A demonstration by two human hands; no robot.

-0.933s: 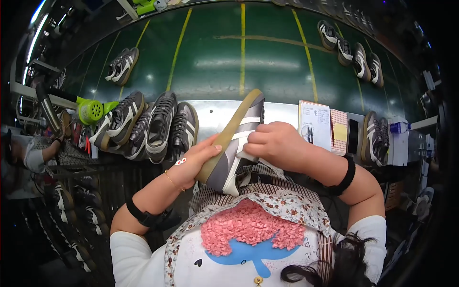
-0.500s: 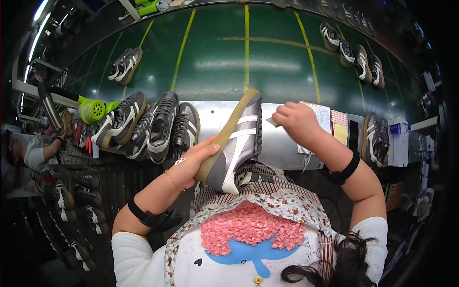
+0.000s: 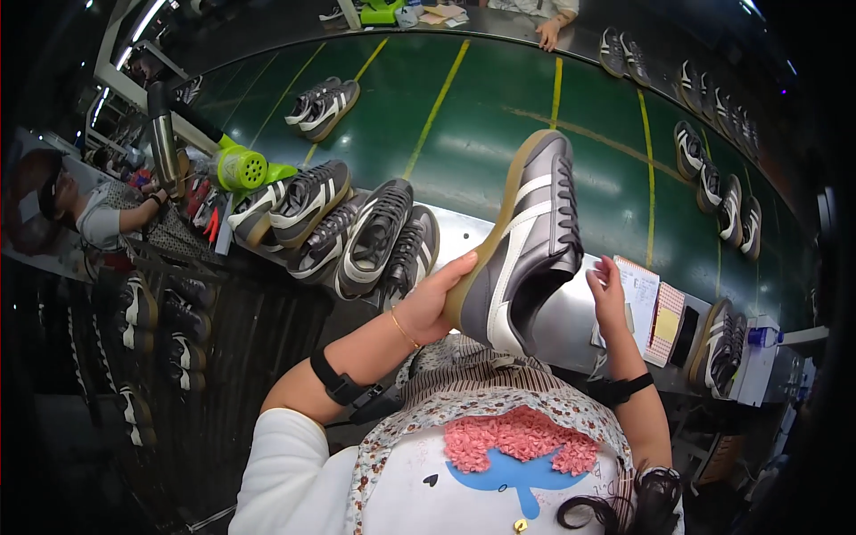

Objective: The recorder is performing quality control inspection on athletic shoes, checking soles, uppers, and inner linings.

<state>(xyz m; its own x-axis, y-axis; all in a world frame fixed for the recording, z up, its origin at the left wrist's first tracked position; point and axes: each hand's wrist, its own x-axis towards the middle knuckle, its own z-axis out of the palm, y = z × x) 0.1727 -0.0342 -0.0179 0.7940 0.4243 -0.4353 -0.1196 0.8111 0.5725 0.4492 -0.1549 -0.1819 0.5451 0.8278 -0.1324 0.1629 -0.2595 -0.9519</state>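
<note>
My left hand (image 3: 434,303) grips a grey sneaker (image 3: 528,234) around its tan gum sole near the heel. The sneaker is raised and tilted, toe pointing away, with white stripes on its side, dark laces and its dark opening facing right. To the right of the sneaker, apart from it, my right hand (image 3: 609,294) is raised with its fingers stretched and apart. A small pale patch shows beside its palm; I cannot tell whether the hand holds it. Several similar sneakers (image 3: 374,239) stand close together left of my left hand.
Beyond the metal ledge (image 3: 464,234) lies a green surface (image 3: 428,107) with yellow lines, bearing pairs of sneakers. A notebook (image 3: 637,290), a dark phone-like slab (image 3: 685,333) and another pair (image 3: 720,348) are at right. A green machine (image 3: 242,168) stands left; other people work at left and across.
The view has swung, shifting the scene rightward. The sneaker has turned to show its opening more. My right hand has gone from pinching a small pale piece to stretched fingers.
</note>
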